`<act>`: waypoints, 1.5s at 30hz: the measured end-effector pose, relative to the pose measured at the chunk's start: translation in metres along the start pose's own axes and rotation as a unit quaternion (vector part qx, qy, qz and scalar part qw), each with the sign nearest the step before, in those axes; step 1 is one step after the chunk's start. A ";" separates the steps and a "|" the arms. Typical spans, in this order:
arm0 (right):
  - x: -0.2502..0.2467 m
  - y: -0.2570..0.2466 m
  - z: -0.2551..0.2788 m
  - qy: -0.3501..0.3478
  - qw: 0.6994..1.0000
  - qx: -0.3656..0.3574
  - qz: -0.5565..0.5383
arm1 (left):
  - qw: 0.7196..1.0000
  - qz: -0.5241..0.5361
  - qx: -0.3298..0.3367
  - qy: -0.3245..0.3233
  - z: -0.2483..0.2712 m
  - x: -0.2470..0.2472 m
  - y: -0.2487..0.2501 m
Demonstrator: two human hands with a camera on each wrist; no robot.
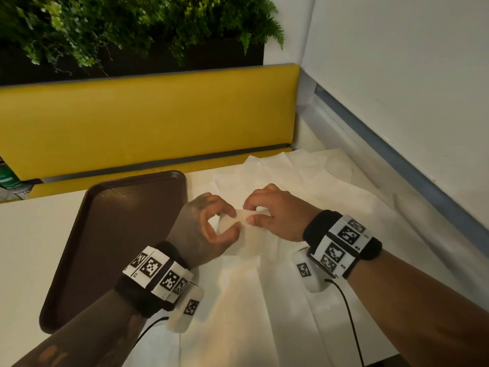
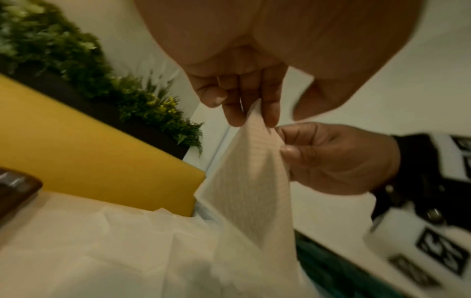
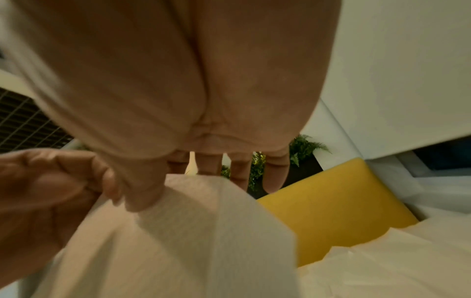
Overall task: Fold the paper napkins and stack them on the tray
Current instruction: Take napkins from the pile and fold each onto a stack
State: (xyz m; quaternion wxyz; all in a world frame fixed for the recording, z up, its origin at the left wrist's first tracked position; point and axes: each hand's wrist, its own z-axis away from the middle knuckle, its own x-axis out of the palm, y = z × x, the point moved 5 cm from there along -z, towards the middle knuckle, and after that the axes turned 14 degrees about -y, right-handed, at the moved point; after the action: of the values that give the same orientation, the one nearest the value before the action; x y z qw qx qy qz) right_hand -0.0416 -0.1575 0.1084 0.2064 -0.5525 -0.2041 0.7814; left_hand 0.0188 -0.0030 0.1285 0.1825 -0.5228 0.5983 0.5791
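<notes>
A white paper napkin (image 1: 250, 235) hangs above the table, lifted by its top edge. My left hand (image 1: 231, 221) pinches that edge between thumb and fingers, and my right hand (image 1: 248, 214) pinches it right beside. The left wrist view shows the napkin (image 2: 249, 181) draping down from my left fingertips (image 2: 270, 117), with my right hand (image 2: 331, 157) pinching its side. In the right wrist view my right thumb (image 3: 144, 195) presses on the napkin (image 3: 191, 231). The dark brown tray (image 1: 119, 221) lies to the left, with nothing on it.
Several unfolded white napkins (image 1: 291, 176) overlap on the table's right half, under and beyond my hands. A yellow bench back (image 1: 145, 117) with plants above it runs behind the table. A white wall (image 1: 397, 88) borders the right side. Cables trail from both wristbands.
</notes>
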 end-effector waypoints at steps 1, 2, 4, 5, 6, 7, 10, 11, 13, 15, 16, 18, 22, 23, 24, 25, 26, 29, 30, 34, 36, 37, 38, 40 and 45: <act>-0.002 0.001 0.002 -0.001 1.000 0.008 -0.023 | 1.000 0.004 -0.012 0.016 -0.002 -0.002 -0.001; -0.003 0.001 0.004 -0.002 0.999 0.010 -0.041 | 0.999 0.009 -0.027 0.034 -0.003 -0.005 -0.003; -0.005 0.004 0.010 -0.008 0.998 0.012 -0.063 | 0.996 0.023 -0.061 0.068 -0.002 -0.012 -0.007; -0.006 0.006 0.013 -0.011 0.997 0.016 -0.070 | 0.993 0.037 -0.085 0.077 0.001 -0.016 -0.012; -0.005 0.010 0.015 -0.011 0.997 0.022 -0.078 | 0.989 0.058 -0.111 0.078 0.003 -0.019 -0.020; -0.005 0.014 0.017 -0.007 0.996 0.026 -0.087 | 0.984 0.083 -0.136 0.074 0.007 -0.022 -0.031; -0.005 0.024 0.019 0.016 0.994 0.041 -0.102 | 0.964 0.154 -0.207 0.063 0.019 -0.032 -0.060; -0.004 0.025 0.019 0.018 0.992 0.046 -0.113 | 0.958 0.175 -0.218 0.069 0.023 -0.035 -0.065; -0.002 0.025 0.018 0.014 0.990 0.053 -0.128 | 0.948 0.203 -0.233 0.078 0.028 -0.038 -0.069; 0.001 0.022 0.016 0.010 0.990 0.058 -0.128 | 0.944 0.202 -0.252 0.072 0.035 -0.039 -0.072; 0.002 0.019 0.015 0.005 0.990 0.058 -0.125 | 0.944 0.194 -0.261 0.065 0.040 -0.040 -0.075; 0.007 0.010 0.013 -0.012 0.991 0.059 -0.117 | 0.941 0.168 -0.289 0.048 0.056 -0.042 -0.084; 0.030 -0.018 0.006 -0.072 0.987 0.043 -0.140 | 0.924 0.123 -0.362 0.021 0.108 -0.054 -0.102; 0.040 -0.028 0.003 -0.096 0.984 0.038 -0.143 | 0.918 0.112 -0.379 0.012 0.125 -0.056 -0.106; 0.051 -0.038 -0.001 -0.120 0.982 0.032 -0.139 | 0.912 0.105 -0.395 0.001 0.142 -0.058 -0.109; 0.063 -0.048 -0.006 -0.143 0.981 0.027 -0.127 | 0.906 0.103 -0.411 -0.009 0.160 -0.060 -0.112; 0.075 -0.059 -0.011 -0.165 0.980 0.021 -0.112 | 0.898 0.105 -0.426 -0.020 0.177 -0.060 -0.115; 0.116 -0.086 -0.029 -0.224 0.972 0.002 -0.072 | 0.879 0.106 -0.462 -0.047 0.229 -0.060 -0.126; 0.129 -0.092 -0.034 -0.243 0.968 -0.003 -0.060 | 0.874 0.106 -0.471 -0.051 0.244 -0.058 -0.130; 0.177 -0.104 -0.055 -0.306 0.951 0.015 -0.040 | 0.852 0.140 -0.498 -0.075 0.289 -0.035 -0.144; 0.195 -0.105 -0.062 -0.328 0.944 0.031 -0.019 | 0.843 0.135 -0.513 -0.090 0.303 -0.021 -0.151; 0.203 -0.104 -0.065 -0.340 0.940 0.039 -0.004 | 0.837 0.130 -0.522 -0.094 0.309 -0.016 -0.155; 0.210 -0.104 -0.066 -0.350 0.936 0.044 0.013 | 0.832 0.126 -0.532 -0.096 0.314 -0.011 -0.159; 0.220 -0.103 -0.068 -0.364 0.929 0.052 0.042 | 0.824 0.112 -0.546 -0.097 0.320 -0.006 -0.164; 0.234 -0.098 -0.074 -0.363 0.926 0.085 0.052 | 0.822 0.096 -0.556 -0.084 0.327 0.002 -0.165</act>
State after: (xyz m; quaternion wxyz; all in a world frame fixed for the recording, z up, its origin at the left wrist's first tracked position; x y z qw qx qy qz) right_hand -0.0334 0.0584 -0.0429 0.1238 -0.2211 -0.1690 0.9525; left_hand 0.0298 0.3209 -0.0420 -0.1463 -0.4250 0.2048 0.8695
